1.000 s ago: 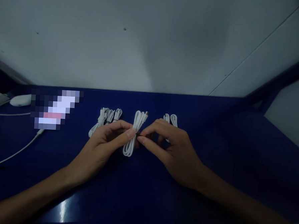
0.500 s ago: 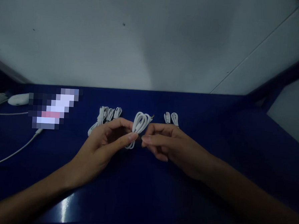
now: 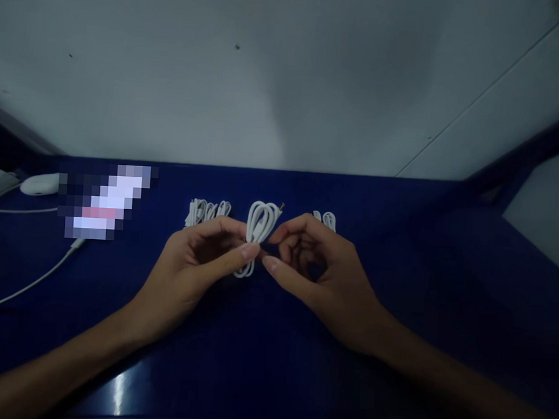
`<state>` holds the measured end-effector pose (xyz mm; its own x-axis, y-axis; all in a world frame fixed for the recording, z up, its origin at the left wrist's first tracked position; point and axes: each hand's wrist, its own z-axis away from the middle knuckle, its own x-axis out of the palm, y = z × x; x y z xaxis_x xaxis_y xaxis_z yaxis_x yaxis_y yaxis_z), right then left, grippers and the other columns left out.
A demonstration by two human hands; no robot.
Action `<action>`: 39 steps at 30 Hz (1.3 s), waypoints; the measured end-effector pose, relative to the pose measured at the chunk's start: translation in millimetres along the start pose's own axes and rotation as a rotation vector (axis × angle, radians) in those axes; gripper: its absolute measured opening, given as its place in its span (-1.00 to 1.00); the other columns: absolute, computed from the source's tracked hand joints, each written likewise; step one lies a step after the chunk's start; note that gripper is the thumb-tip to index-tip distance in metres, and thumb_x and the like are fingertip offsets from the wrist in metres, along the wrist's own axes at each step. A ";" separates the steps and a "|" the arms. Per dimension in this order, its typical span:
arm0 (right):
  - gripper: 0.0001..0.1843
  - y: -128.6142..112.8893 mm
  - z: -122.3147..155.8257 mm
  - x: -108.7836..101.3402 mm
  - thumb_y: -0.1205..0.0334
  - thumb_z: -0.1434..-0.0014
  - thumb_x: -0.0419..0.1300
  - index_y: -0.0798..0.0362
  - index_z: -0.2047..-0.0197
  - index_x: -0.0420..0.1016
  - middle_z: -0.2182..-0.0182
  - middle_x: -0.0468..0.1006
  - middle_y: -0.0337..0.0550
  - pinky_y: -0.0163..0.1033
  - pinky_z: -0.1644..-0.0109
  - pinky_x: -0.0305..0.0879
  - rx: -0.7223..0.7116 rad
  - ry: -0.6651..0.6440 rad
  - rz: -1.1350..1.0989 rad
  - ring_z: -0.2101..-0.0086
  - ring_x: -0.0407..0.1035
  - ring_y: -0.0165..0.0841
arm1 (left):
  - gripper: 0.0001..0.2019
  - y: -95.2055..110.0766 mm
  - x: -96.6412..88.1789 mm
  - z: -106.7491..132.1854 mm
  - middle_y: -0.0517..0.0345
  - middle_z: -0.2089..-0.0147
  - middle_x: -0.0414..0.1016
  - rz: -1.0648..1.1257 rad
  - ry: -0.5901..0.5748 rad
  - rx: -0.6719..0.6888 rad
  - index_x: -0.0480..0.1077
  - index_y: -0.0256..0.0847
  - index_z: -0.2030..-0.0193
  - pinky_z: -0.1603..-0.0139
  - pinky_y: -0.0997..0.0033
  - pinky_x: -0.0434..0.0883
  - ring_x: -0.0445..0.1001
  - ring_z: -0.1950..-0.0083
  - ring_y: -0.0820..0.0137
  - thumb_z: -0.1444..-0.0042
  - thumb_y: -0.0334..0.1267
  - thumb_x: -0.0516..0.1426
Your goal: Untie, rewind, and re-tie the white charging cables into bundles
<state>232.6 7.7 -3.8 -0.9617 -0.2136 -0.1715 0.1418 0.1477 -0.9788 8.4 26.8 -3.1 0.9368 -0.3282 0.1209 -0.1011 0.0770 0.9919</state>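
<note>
Between both hands, the coiled white cable (image 3: 261, 224), its long axis slanted up and rightward, is pinched at its waist by the left hand (image 3: 180, 270), while the right hand (image 3: 334, 278) is held just beside it, thumb and forefinger parted.

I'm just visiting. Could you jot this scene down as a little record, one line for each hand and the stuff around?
left hand: holds the cable
right hand: beside the cable, fingers parted; contact unclear
cable: white, coiled, plug tip sticking out at upper right
left bundles: white, partly hidden by the left hand
right bundles: white, partly hidden by the right hand
far left: pixelated bright object
surface: blue table
</note>
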 end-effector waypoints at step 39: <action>-0.90 0.6 -1.3 4.5 0.32 -0.53 0.29 -0.05 0.09 0.60 0.25 0.66 -0.30 -0.22 0.32 0.39 -0.318 0.154 0.358 0.42 0.44 -0.43 | -0.92 1.5 -4.6 2.2 0.03 0.05 0.80 0.020 -0.005 -0.111 0.70 -0.13 0.12 -0.09 0.34 0.62 0.75 0.06 0.27 -0.29 -0.27 0.45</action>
<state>228.0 8.2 -5.1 -0.8927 0.0453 -0.4484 0.4136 0.4778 -0.7750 3.2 26.4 -2.1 0.9334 -0.3298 0.1414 -0.0820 0.1874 0.9789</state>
